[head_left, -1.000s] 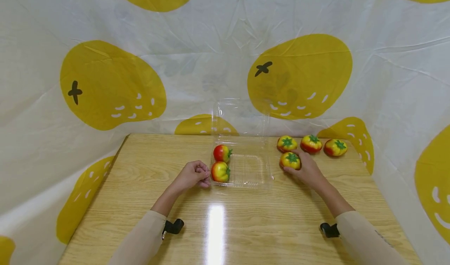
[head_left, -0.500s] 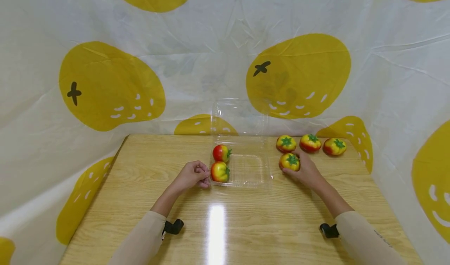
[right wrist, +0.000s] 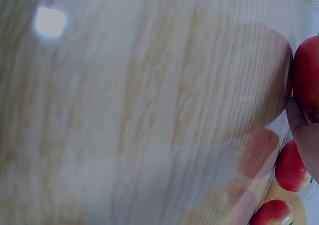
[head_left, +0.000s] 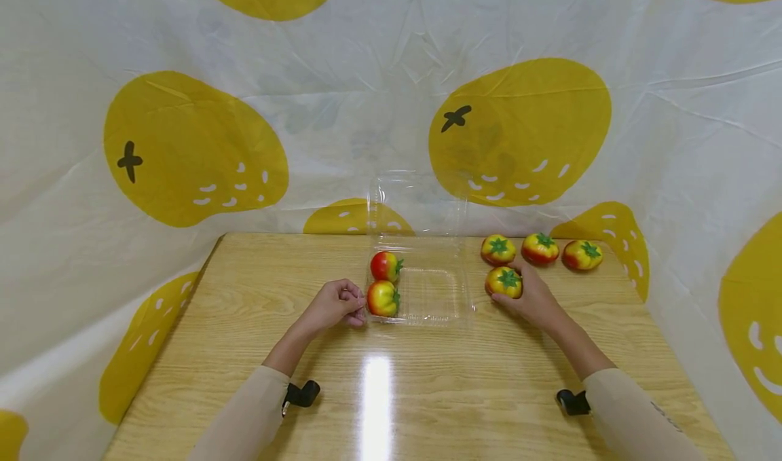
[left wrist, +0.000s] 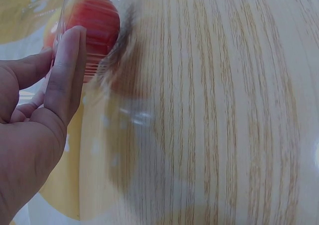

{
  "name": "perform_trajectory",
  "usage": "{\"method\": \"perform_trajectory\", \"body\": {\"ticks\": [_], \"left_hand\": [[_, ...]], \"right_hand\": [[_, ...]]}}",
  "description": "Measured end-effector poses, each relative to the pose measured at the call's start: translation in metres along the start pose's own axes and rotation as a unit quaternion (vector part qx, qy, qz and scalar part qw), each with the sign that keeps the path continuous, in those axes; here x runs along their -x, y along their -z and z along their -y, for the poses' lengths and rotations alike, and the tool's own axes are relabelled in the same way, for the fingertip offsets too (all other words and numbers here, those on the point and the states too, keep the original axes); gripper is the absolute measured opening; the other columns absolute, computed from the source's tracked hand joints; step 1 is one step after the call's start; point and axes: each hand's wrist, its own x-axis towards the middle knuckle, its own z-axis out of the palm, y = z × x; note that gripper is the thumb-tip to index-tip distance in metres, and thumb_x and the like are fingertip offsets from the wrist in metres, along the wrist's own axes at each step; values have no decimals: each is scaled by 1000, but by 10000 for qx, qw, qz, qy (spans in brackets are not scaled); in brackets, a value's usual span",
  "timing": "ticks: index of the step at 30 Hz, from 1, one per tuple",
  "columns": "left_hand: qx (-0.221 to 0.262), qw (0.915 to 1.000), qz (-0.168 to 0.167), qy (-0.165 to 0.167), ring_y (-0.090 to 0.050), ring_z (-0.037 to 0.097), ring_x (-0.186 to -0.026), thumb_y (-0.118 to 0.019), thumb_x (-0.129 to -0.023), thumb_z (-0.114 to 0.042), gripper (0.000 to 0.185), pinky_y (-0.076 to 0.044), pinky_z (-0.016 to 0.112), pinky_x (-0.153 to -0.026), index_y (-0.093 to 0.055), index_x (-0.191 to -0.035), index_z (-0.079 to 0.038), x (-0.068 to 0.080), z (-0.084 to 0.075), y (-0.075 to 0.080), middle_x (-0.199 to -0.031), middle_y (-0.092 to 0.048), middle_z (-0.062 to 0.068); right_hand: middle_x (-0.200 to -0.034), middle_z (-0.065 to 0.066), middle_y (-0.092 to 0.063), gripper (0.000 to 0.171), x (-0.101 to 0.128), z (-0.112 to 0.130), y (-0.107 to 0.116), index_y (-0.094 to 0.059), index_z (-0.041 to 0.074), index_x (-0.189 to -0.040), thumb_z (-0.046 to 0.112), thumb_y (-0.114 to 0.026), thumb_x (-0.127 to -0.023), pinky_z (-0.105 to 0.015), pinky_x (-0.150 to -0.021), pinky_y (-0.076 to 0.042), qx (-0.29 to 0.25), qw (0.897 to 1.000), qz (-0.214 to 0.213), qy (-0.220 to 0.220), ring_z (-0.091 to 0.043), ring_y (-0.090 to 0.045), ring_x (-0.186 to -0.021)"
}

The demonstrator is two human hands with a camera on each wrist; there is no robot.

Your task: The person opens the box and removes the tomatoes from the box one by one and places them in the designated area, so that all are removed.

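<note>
In the head view a clear plastic clamshell container (head_left: 431, 322) stands on the table with its lid raised at the back. Two red-and-yellow toy fruits with green leafy tops, one (head_left: 385, 267) behind the other (head_left: 383, 299), sit along its left side. My left hand (head_left: 334, 303) pinches the container's left edge; thumb and fingers meet at the plastic (left wrist: 75, 15) in the left wrist view. To the right of the container, my right hand (head_left: 530, 295) grips another such toy fruit (head_left: 502, 282), thumb at its near side and fingers at its far side.
Behind the right hand, several more toy fruits line the table's back edge: one on the left (head_left: 497, 249), one in the middle (head_left: 540, 249) and one on the right (head_left: 582, 255). A fruit-patterned white cloth (head_left: 342, 142) hangs around the wooden table (head_left: 452, 393).
</note>
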Motion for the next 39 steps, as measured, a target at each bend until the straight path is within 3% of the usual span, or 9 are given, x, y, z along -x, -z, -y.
{"method": "perform_trajectory", "body": {"ticks": [28,39], "left_hand": [[7,10000,26,-53,-73,21,-70,-64,-100,1,16,-67,40,-69,-54,-109,9,0,1,0,-81,-67,14],[44,10000,38,-41,-73,22,-70,-64,-101,0,16,-67,39,-69,-53,-109,9,-1,2,1,-81,-67,15]], "right_hand": [[-146,-32,-43,88,0,-6,0,-33,-10,-150,32,-82,-90,-66,-111,-41,28,9999,109,-79,-48,-47,-131],[-144,-35,-41,86,5,-1,5,-32,-11,-151,26,-82,-91,-67,-109,-40,13,10000,68,19,-49,-46,-130]]}}
